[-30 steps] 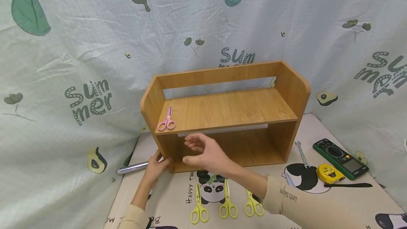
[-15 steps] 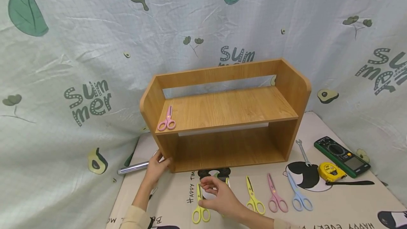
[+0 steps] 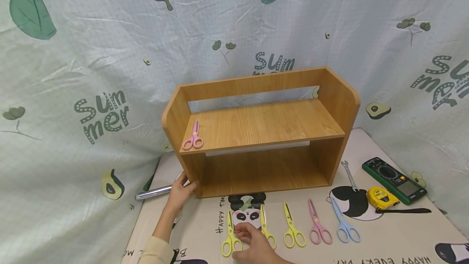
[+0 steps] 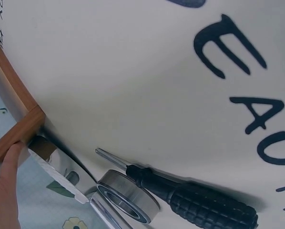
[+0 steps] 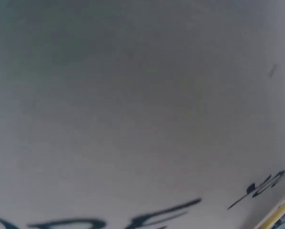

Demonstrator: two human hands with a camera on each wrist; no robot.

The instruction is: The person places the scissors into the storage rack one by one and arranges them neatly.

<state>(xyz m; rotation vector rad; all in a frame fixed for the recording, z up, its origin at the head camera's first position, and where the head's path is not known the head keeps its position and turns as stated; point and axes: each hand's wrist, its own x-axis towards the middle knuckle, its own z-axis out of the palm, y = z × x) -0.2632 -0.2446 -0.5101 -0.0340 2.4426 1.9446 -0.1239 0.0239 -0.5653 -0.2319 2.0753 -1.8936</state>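
A person's two bare hands work at a table with a printed cover (image 3: pixel 388 237), in front of a two-tier wooden shelf (image 3: pixel 271 123) at the centre of the frame. At centre left, the left hand (image 3: pixel 178 195) holds the shelf's lower left front corner. At bottom centre, the right hand (image 3: pixel 256 247) has thumb and curved fingers apart, at the handles of the leftmost yellow scissors (image 3: pixel 229 238); whether it touches them cannot be told. To its right, in a row, lie second yellow scissors (image 3: pixel 263 223), third yellow scissors (image 3: pixel 290 228), pink scissors (image 3: pixel 316 224) and blue scissors (image 3: pixel 342 223). Another pink pair (image 3: pixel 195 134) rests at the left end of the shelf's upper board. At right are a wrench (image 3: pixel 350 175), a green-cased multimeter (image 3: pixel 393 179) and a yellow tape measure (image 3: pixel 381 198). The left wrist view shows a black-handled screwdriver (image 4: pixel 195 194) beside a metal ring (image 4: pixel 127 194), near the bottom.
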